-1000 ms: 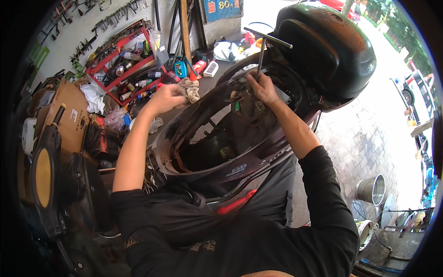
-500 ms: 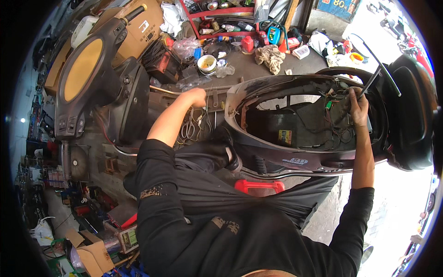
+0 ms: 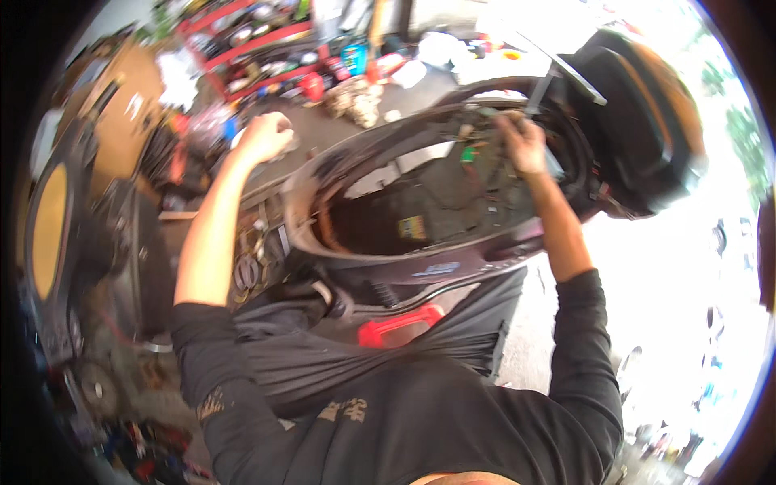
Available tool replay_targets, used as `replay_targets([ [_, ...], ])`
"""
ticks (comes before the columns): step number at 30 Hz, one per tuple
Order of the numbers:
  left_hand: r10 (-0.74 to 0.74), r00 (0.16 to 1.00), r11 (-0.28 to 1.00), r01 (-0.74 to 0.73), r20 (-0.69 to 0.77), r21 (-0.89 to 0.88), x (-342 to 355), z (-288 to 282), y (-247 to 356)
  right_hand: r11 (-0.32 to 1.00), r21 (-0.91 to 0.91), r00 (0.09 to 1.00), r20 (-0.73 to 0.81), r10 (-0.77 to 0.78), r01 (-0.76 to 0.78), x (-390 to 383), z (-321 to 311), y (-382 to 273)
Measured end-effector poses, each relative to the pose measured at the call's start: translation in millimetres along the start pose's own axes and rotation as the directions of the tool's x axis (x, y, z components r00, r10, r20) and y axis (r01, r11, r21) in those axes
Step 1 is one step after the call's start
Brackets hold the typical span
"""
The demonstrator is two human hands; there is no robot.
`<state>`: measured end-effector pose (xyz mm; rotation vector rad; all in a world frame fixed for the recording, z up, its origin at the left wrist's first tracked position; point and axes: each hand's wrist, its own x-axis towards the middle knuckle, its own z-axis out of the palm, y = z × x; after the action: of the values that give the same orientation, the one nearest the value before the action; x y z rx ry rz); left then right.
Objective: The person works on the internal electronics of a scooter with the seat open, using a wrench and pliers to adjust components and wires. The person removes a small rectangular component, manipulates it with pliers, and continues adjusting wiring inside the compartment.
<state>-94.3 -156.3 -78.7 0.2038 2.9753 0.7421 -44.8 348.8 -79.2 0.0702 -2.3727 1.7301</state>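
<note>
My right hand [image 3: 523, 144] is closed round the shaft of a T-handle wrench [image 3: 543, 87], at the rear of the scooter's open body [image 3: 301, 230]. The wrench's long crossbar sticks up toward the black rear box [image 3: 634, 121]. Inside the body lie loose wires and a green connector [image 3: 468, 154]. My left hand [image 3: 267, 137] hovers past the far front side of the body, fingers curled. Whatever may be in those fingers is hidden and blurred. Below my left forearm, cables [image 3: 246, 273] lie on the scooter's footboard.
A red plastic tool case [image 3: 400, 325] lies on the floor between my legs and the scooter. Beyond the scooter are a crumpled rag [image 3: 354, 100], a red shelf rack [image 3: 257, 50] with bottles, and a cardboard box [image 3: 125, 105]. The scooter's handlebar cover [image 3: 50, 234] stands at the left.
The whole view has swung, and the scene sits further left and is blurred. My left hand has moved from above the footboard to the scooter's far side. My right hand keeps the wrench.
</note>
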Motion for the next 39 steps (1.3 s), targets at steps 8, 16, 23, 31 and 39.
replay_targets([
  [8, 0.732, 0.467, 0.631, -0.740, -0.497, 0.234, 16, -8, 272, 0.975, 0.066, 0.960, 0.172, -0.222, 0.213, -3, -7, 2],
  [16, 0.837, 0.304, 0.422, -0.888, -0.456, 0.182, 25, 42, 378, 0.952, -0.016, 0.938, 0.174, -0.298, 0.306, -10, -10, -9],
  [23, 0.904, -0.013, -0.004, -1.000, -0.427, 0.023, 30, 40, 401, 0.896, -0.032, 0.896, 0.053, -0.440, 0.442, -16, -15, 14],
  [31, 0.832, -0.065, 0.187, -0.903, -0.551, 0.388, 34, 43, 388, 0.896, -0.193, 0.915, 0.136, -0.380, 0.401, -20, -7, 5],
  [39, 0.863, 0.024, 0.165, -0.957, -0.504, 0.238, 21, 39, 389, 0.819, -0.147, 0.832, 0.086, -0.548, 0.554, -16, -6, 17],
])
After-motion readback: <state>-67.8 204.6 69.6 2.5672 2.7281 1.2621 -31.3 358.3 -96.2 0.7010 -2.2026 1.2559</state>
